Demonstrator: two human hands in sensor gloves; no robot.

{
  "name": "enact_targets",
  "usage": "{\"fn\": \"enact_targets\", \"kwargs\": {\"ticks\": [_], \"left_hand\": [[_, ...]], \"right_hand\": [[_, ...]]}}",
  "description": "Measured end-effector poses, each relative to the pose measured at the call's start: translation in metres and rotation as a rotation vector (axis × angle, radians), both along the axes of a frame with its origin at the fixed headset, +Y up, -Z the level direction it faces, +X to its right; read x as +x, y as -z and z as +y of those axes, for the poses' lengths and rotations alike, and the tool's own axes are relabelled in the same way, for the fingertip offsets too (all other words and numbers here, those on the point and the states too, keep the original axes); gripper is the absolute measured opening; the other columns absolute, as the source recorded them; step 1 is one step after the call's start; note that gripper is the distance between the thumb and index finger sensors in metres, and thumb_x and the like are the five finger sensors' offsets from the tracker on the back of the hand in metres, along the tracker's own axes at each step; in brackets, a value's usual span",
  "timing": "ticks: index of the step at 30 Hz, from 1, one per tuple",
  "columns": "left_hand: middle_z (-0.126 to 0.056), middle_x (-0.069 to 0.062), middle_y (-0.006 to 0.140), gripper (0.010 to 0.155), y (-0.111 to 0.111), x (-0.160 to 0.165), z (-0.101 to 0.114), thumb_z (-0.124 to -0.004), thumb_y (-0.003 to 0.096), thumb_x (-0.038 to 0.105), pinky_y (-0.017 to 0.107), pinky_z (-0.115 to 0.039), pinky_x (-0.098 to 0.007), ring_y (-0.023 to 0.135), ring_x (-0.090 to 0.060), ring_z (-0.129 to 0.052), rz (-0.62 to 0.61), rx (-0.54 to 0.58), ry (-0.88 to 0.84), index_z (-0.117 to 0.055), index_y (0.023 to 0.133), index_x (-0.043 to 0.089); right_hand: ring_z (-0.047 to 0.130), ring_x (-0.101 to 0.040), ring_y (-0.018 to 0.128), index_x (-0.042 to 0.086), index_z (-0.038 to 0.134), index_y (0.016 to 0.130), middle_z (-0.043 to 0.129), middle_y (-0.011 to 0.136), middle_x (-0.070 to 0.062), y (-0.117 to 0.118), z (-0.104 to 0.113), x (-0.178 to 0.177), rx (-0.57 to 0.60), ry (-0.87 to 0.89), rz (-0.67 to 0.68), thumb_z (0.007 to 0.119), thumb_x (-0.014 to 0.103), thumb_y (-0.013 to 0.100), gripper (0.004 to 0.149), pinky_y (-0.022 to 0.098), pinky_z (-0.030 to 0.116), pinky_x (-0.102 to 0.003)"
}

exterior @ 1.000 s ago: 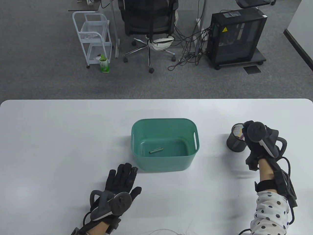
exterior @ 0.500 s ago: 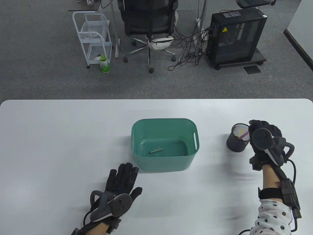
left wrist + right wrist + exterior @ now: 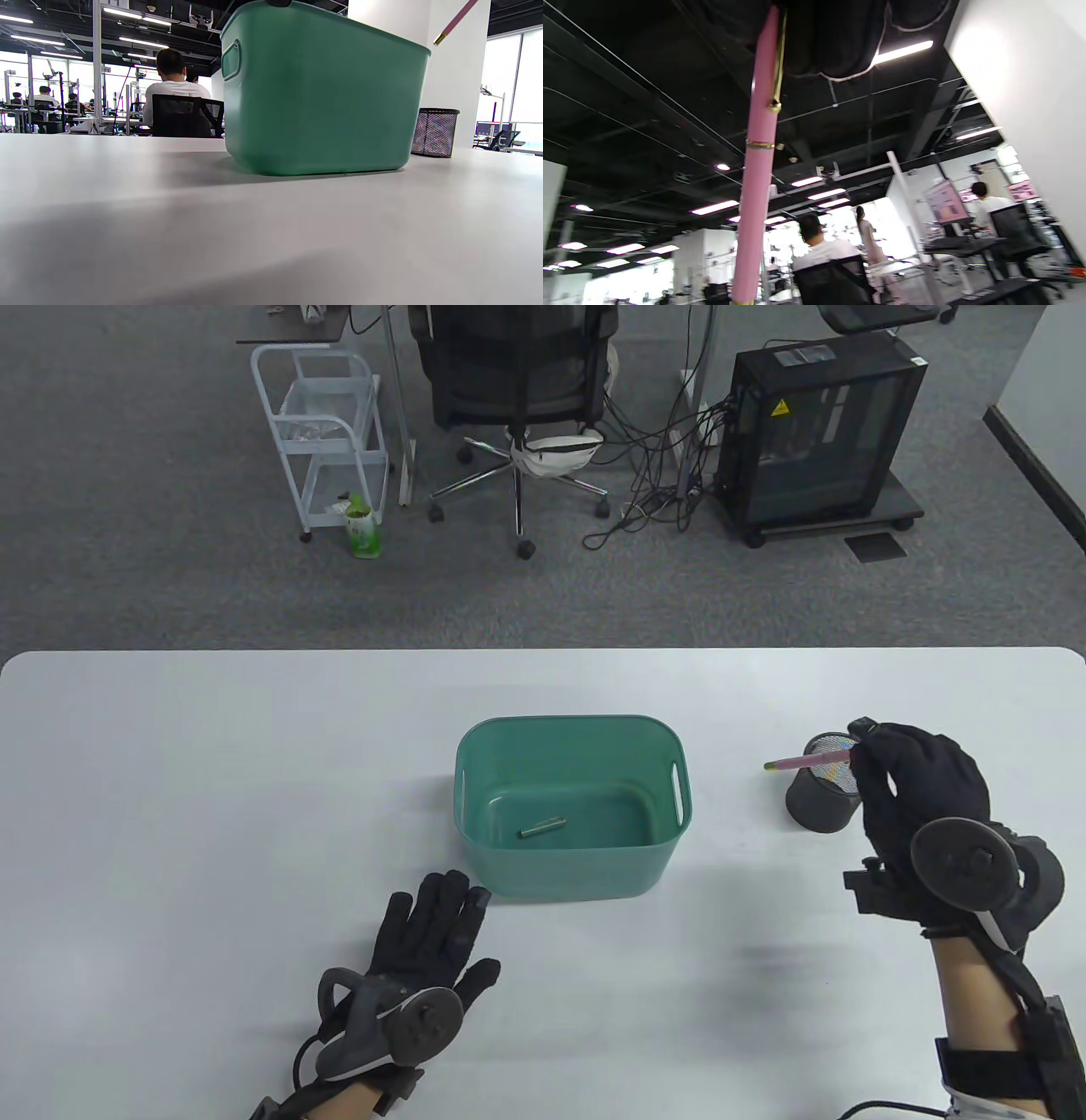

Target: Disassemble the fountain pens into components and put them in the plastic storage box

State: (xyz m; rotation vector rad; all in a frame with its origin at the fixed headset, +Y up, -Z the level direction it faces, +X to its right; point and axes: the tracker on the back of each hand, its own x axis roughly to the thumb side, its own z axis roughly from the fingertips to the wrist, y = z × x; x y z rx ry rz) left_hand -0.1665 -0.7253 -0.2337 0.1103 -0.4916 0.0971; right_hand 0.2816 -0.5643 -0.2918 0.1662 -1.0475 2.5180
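Grey carpet fills the far side of the room, where an office chair (image 3: pixel 517 398), a white wire cart (image 3: pixel 327 432) and a black computer tower (image 3: pixel 819 432) stand among loose cables, and a green bottle (image 3: pixel 362 527) sits on the floor by the cart. Nearer the camera a white table (image 3: pixel 212 780) spans the whole width. At its middle stands the green plastic box (image 3: pixel 573 808), open at the top, with one small pen part (image 3: pixel 542 826) lying on its floor. To the right of the box and well apart from it stands a black mesh pen cup (image 3: pixel 819 802). The left hand (image 3: pixel 424 937) lies flat on the table in front of the box, fingers straight and spread, its fingertips just beside the box's near left corner and holding nothing. The right hand (image 3: pixel 920 806) is raised beside the cup, its fingers curled round the cap end of a pink pen (image 3: pixel 806 762). The pen lies roughly level above the cup's mouth, its gold tip pointing left toward the box. In the right wrist view the pen shows a gold clip and a gold ring round its middle. People sit at desks in the background of both wrist views.
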Motion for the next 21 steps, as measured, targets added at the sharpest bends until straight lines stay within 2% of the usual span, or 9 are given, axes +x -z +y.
{"fn": "enact_targets", "kwargs": {"ticks": [5, 11, 17, 21], "left_hand": [[-0.03, -0.017, 0.134, 0.074, -0.003, 0.002, 0.001, -0.042, 0.0674, 0.054, 0.087, -0.021, -0.057, 0.122, -0.04, -0.029, -0.015, 0.023, 0.001, -0.03, 0.127, 0.013], [-0.03, -0.017, 0.134, 0.074, -0.005, 0.005, 0.002, -0.042, 0.0674, 0.054, 0.087, -0.02, -0.057, 0.122, -0.039, -0.029, -0.029, 0.045, 0.008, -0.03, 0.127, 0.013], [-0.03, -0.017, 0.134, 0.073, -0.007, 0.005, 0.003, -0.043, 0.0674, 0.054, 0.087, -0.02, -0.057, 0.122, -0.039, -0.03, -0.034, 0.07, 0.004, -0.031, 0.127, 0.013], [-0.03, -0.017, 0.134, 0.074, -0.006, 0.006, 0.002, -0.043, 0.0675, 0.054, 0.087, -0.02, -0.057, 0.122, -0.039, -0.029, -0.041, 0.081, 0.014, -0.03, 0.127, 0.013]], "right_hand": [[0.086, -0.017, 0.079, 0.031, 0.077, 0.09, 0.085, 0.088, 0.003, -0.031, 0.005, -0.04, 0.059, 0.001, 0.146, 0.072, 0.04, 0.057, 0.035, 0.075, 0.061, -0.047], [0.087, -0.017, 0.078, 0.031, 0.078, 0.089, 0.086, 0.087, 0.003, -0.058, -0.003, -0.076, 0.1, 0.022, 0.238, 0.072, 0.04, 0.056, 0.034, 0.074, 0.062, -0.047], [0.088, -0.016, 0.077, 0.031, 0.079, 0.089, 0.087, 0.086, 0.003, -0.075, -0.019, -0.106, 0.14, -0.012, 0.249, 0.073, 0.04, 0.056, 0.034, 0.074, 0.063, -0.047], [0.088, -0.017, 0.078, 0.031, 0.079, 0.089, 0.087, 0.087, 0.003, -0.081, -0.023, -0.113, 0.144, 0.01, 0.251, 0.073, 0.04, 0.056, 0.034, 0.074, 0.063, -0.047]]}}
